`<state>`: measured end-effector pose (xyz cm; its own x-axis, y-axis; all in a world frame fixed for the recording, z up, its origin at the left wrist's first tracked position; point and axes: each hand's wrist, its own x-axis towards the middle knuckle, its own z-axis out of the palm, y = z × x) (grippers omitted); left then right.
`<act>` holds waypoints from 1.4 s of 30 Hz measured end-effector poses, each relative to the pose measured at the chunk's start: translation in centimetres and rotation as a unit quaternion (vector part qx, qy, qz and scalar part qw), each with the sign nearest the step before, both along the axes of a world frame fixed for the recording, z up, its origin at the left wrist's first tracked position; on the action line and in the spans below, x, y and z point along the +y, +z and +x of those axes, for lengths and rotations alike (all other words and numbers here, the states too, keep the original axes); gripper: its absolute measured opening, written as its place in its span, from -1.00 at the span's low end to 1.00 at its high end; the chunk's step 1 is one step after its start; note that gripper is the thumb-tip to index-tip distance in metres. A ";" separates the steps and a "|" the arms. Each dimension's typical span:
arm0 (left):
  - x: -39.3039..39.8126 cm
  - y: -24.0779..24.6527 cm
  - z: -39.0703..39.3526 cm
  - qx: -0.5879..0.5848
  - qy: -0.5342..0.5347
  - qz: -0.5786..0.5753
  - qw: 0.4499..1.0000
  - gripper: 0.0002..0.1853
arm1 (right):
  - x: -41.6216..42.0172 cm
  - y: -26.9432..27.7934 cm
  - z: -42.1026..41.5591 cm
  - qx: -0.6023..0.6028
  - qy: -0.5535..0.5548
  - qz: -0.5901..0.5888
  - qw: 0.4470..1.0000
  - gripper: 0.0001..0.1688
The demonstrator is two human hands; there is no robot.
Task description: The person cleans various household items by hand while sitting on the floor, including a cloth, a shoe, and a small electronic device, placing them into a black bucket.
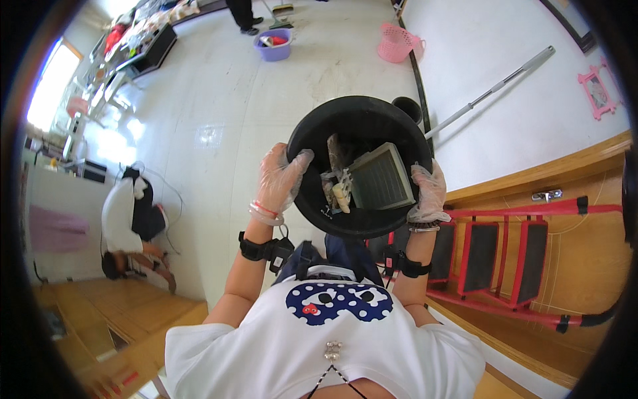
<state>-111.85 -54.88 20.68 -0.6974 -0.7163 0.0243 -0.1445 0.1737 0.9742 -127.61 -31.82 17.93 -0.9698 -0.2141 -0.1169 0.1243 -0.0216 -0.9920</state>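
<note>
Between my two hands is a round black plastic bucket [359, 227], its opening turned up towards me. My left hand [285, 174], in a clear disposable glove, grips the rim on the left with the thumb inside. My right hand [428, 189], gloved the same way, holds the opposite side of the rim. Inside the bucket lies a greyish rectangular framed panel [381, 177], tilted against the wall. Beside it are a cream-coloured plastic piece [342, 192] and a brownish, stick-like item [335, 152]. Other scraps there are too small to tell.
Behind the bucket stands a small dark bin [407, 108]. A grey telescopic pole [491, 92] leans at the right wall. A red stepladder [498, 259] is by the wooden door. Farther off are a pink basket [396, 44], a purple tub [274, 46] and two people [122, 219].
</note>
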 end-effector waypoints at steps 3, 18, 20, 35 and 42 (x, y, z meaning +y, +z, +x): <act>-4.8 -0.1 -6.2 0.002 -0.008 0.075 0.997 -0.63 | -5.7 -2.2 -6.8 0.030 0.008 -0.002 1.000 -0.57; -22.8 -4.1 -37.1 -0.052 0.006 -0.114 0.992 -0.56 | -22.4 1.0 -36.5 0.020 0.031 -0.010 0.999 -0.51; -25.0 -7.2 -41.2 -0.096 -0.053 -0.075 0.991 -0.53 | -23.1 -3.9 -41.2 0.002 -0.013 0.005 1.000 -0.54; -35.4 -7.6 -72.5 -0.112 -0.257 -0.040 0.959 -0.49 | -29.1 -3.9 -62.7 0.006 -0.226 0.051 0.973 -0.60; -43.3 -15.4 -80.4 -0.175 -0.107 0.004 0.979 -0.58 | -38.8 -10.9 -78.3 0.051 -0.013 0.221 0.974 -0.59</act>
